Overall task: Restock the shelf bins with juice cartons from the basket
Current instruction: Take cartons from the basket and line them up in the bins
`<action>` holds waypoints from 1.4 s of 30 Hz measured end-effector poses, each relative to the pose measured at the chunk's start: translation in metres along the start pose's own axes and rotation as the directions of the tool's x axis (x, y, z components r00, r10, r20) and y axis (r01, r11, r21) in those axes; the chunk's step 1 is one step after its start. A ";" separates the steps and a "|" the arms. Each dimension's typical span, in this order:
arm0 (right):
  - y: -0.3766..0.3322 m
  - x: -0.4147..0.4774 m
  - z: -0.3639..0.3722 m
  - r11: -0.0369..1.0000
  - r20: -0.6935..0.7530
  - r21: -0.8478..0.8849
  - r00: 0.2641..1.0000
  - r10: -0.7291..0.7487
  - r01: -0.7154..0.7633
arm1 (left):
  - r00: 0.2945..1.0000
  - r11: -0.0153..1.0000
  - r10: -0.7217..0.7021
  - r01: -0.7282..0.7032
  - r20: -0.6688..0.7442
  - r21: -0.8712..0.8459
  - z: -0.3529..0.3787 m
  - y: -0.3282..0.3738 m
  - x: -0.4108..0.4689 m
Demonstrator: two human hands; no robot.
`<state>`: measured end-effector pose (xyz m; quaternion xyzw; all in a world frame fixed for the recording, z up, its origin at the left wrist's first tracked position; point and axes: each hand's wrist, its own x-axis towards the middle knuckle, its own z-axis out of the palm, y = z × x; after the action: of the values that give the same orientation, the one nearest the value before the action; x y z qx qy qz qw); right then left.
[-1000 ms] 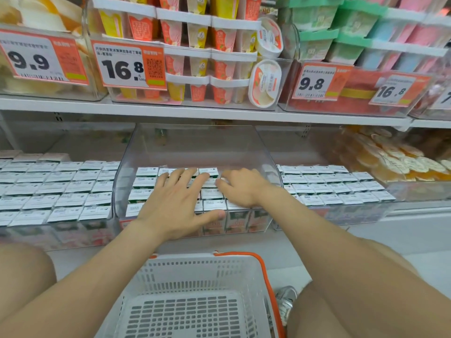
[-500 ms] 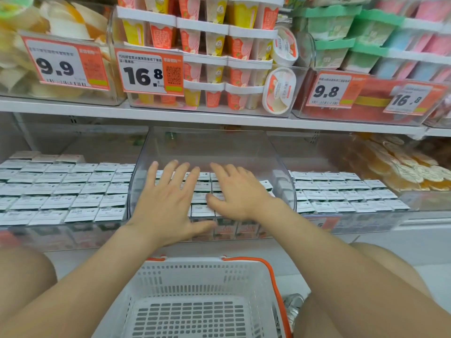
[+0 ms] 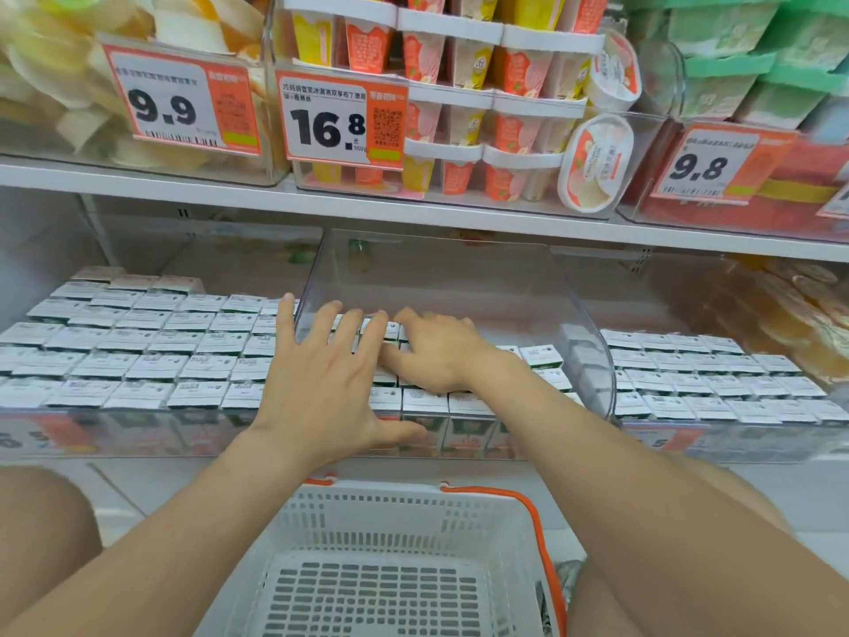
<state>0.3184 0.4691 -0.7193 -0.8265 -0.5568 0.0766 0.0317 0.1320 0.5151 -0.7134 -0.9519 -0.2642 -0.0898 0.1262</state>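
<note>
A clear plastic shelf bin in the middle of the lower shelf holds rows of small white-topped juice cartons. My left hand lies flat on the carton tops at the bin's left front, fingers spread, thumb over the front row. My right hand rests on the cartons just right of it, fingers pointing left and touching the left hand's fingertips. A white basket with an orange handle sits below between my knees; no cartons show in it.
Matching bins of cartons fill the shelf at left and right. Above is a shelf edge with dessert cups and price tags 9.9, 16.8, 9.8. Packs of orange goods lie far right.
Both hands have slid further back over the carton tops in the middle bin. The right hand's fingers have spread out and now meet the left hand's. The camera has moved closer.
</note>
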 end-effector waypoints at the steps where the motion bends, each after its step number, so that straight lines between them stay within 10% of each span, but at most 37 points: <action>1: 0.000 0.000 0.001 1.000 -0.002 -0.001 1.000 0.005 -0.005 | 1.000 1.000 0.001 -0.001 -0.004 -0.010 0.000 0.000 0.000; 10: -0.007 -0.010 0.004 0.997 -0.142 -0.080 0.990 -0.021 0.010 | 0.997 0.972 -0.070 0.072 0.017 -0.222 -0.007 -0.031 -0.012; 16: -0.043 0.009 -0.003 0.932 -0.112 0.282 0.973 -0.203 0.227 | 0.990 0.964 -0.104 0.123 0.091 -0.236 0.007 -0.046 -0.017; 42: -0.049 0.013 0.011 0.986 -0.030 -0.003 0.986 -0.167 0.167 | 0.981 0.952 -0.151 0.178 0.123 -0.248 0.000 -0.041 -0.020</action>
<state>0.2771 0.4991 -0.7243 -0.7782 -0.6234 0.0611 0.0461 0.0930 0.5397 -0.7103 -0.9383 -0.3348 -0.0844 -0.0204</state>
